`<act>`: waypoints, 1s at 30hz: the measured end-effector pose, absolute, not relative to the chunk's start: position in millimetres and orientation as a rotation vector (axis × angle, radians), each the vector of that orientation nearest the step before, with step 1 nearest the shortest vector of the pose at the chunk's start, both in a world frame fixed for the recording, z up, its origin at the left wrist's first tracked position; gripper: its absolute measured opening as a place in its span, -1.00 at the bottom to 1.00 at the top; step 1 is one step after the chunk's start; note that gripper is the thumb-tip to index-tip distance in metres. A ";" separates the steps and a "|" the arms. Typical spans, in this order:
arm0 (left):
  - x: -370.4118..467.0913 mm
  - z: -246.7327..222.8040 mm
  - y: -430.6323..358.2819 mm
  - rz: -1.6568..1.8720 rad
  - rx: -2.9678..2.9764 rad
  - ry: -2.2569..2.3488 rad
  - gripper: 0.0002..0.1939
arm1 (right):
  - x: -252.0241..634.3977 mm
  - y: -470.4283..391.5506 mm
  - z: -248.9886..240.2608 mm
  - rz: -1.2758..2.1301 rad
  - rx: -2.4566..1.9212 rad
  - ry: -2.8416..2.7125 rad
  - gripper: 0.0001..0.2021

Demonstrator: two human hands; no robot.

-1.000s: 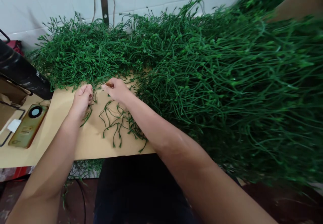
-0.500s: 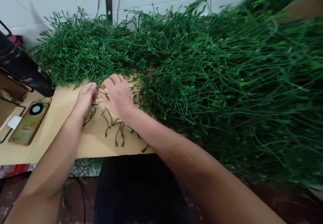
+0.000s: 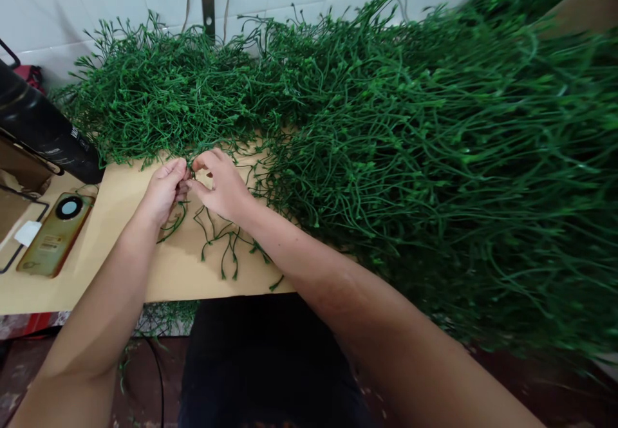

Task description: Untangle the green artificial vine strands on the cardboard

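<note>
Fingers pinched together, my left hand (image 3: 167,186) holds green plastic stems (image 3: 174,223), whose ends hang out below it over the tan board (image 3: 116,222). Just right of it, my right hand (image 3: 222,186) has its thumb and forefinger curled toward the same stems, near the left fingertips; a small piece of green shows between the two hands. What the right fingertips grip is too small to make out. Loose green sprigs (image 3: 233,248) lie on the board below my right hand.
A heap of green artificial stems (image 3: 164,93) runs along the wall, and a larger pile (image 3: 434,177) fills the right side. At the left are a black bottle (image 3: 46,125), a phone (image 3: 56,238) and a wire rack with cardboard. A metal strip (image 3: 207,0) stands against the wall.
My right hand has lowered slightly and its fingers have curled in closer to my left fingertips. My left hand has stayed nearly in place.
</note>
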State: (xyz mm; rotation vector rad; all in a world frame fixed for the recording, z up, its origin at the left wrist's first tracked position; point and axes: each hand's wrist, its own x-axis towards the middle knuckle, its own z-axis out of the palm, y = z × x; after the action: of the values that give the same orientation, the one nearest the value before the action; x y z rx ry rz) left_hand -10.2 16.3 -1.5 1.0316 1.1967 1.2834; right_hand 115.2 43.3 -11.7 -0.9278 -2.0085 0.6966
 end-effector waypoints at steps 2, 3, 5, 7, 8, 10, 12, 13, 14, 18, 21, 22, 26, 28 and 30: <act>-9.6 -0.2 16.0 1.277 1.026 1.219 -0.59 | 114.9 45.1 -14.0 0.763 -0.904 -2.003 -0.86; -9.4 0.3 15.8 1.269 1.021 1.230 -0.59 | 114.6 45.9 -15.1 0.807 -0.880 -2.002 -0.86; -9.4 0.9 15.5 1.254 1.013 1.241 -0.59 | 113.8 47.5 -16.9 0.902 -0.830 -1.989 -0.85; -9.6 0.8 15.1 1.251 1.015 1.221 -0.60 | 112.9 49.2 -18.4 0.977 -0.811 -1.951 -0.84; -9.7 0.6 14.9 1.250 1.024 1.206 -0.61 | 112.5 50.1 -19.2 1.003 -0.816 -1.922 -0.84; -9.5 0.5 14.5 1.239 1.051 1.185 -0.61 | 112.2 51.6 -20.7 1.042 -0.826 -1.871 -0.84; -8.9 0.7 14.2 1.231 1.076 1.191 -0.61 | 112.9 52.5 -21.9 1.053 -0.829 -1.842 -0.85; -8.6 0.9 14.2 1.238 1.083 1.202 -0.60 | 113.7 52.6 -22.2 1.040 -0.834 -1.840 -0.85; -8.3 1.1 14.2 1.251 1.088 1.215 -0.60 | 114.8 52.5 -22.2 1.010 -0.842 -1.839 -0.86; -8.1 0.7 14.6 1.306 1.085 1.240 -0.59 | 119.4 49.9 -20.9 0.769 -0.903 -1.852 -0.89; -7.9 -0.2 14.6 1.309 1.086 1.242 -0.60 | 120.5 45.5 -19.8 0.643 -0.878 -1.933 -0.87; -7.7 -0.3 14.4 1.305 1.087 1.248 -0.60 | 120.4 43.6 -19.3 0.618 -0.870 -1.957 -0.86; -5.8 1.1 12.8 1.287 1.102 1.266 -0.61 | 120.0 36.6 -16.7 0.515 -0.920 -1.958 -0.80; -4.8 2.0 12.0 1.286 1.112 1.272 -0.61 | 120.4 34.6 -15.5 0.473 -0.932 -1.959 -0.78; -4.3 2.3 11.4 1.290 1.111 1.281 -0.62 | 120.8 34.4 -15.6 0.437 -0.912 -2.008 -0.78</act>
State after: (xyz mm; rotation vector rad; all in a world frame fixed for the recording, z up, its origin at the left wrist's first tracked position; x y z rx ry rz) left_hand -4.3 11.4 2.3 1.1106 1.2815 1.2895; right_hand 120.8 34.4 -15.6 -0.9124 -2.0080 0.4375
